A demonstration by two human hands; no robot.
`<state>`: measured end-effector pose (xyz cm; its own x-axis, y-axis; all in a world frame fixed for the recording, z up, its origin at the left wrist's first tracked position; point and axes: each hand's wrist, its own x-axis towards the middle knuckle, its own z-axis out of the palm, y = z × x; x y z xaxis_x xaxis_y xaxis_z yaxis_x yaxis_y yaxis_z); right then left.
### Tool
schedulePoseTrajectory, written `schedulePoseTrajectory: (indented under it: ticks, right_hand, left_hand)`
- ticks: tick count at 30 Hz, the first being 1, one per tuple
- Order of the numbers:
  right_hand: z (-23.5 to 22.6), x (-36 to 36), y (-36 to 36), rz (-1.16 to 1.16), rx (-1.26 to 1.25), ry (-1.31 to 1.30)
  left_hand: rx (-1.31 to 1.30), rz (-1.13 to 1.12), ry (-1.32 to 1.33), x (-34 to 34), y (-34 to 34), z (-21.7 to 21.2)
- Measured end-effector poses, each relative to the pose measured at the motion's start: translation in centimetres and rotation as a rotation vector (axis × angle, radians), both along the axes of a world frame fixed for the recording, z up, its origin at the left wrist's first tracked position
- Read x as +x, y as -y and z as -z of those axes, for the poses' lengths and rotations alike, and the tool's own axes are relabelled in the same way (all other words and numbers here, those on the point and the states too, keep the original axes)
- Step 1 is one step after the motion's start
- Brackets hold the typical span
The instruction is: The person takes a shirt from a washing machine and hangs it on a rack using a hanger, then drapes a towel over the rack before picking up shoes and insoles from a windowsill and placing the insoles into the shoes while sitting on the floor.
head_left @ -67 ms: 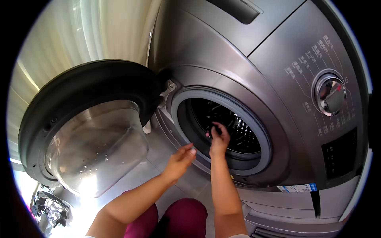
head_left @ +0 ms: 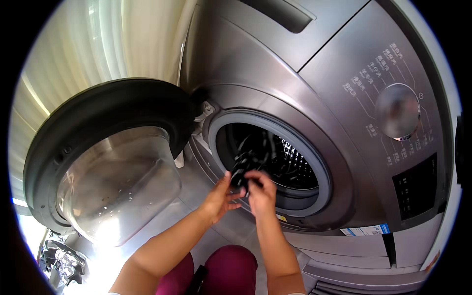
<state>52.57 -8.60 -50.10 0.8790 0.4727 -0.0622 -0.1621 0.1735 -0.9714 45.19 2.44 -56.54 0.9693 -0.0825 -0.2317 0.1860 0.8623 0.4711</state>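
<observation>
In front of the washing machine's round opening (head_left: 328, 191), my right hand (head_left: 262, 195) is closed on a black and white cloth (head_left: 241, 167), blurred by motion. The cloth hangs over the lower rim, and part of it trails up into the dark drum (head_left: 295, 160). Just left of it is my left hand (head_left: 214, 201), its thumb raised and fingers apart, close to the cloth's lower end. Whether those fingertips touch the cloth cannot be made out.
The round glass door (head_left: 118, 182) stands swung out to the left, with water drops on it. A pale curtain (head_left: 118, 44) hangs behind it. Black and white items (head_left: 64, 260) lie at the lower left. On the right are the knob (head_left: 398, 112) and dark display (head_left: 415, 187).
My right hand has drawn back from the drum toward my left hand, bringing the black and white cloth into the opening. My left hand has shifted slightly left, its fingers spreading.
</observation>
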Motion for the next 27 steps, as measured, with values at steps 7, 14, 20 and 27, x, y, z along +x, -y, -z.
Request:
schedulePoseTrajectory:
  ticks: [7,14,20,27]
  right_hand:
    - [-1.4,-7.4,7.3,-1.327,0.047,-0.262]
    - [-4.0,-4.0,5.6,0.028,0.34,-0.642]
    - [-10.4,-8.5,3.7,-0.637,0.345,-0.795]
    - [-15.4,-13.0,-1.9,-0.602,0.274,-0.841]
  left_hand:
    - [0.181,0.038,-0.205,-0.1,2.3,-3.0]
    - [0.366,0.543,0.389,-7.0,-1.9,-13.6]
    - [0.309,0.553,0.249,-11.4,-3.5,-19.2]
    - [-0.083,0.046,-0.167,-22.1,-5.7,-25.1]
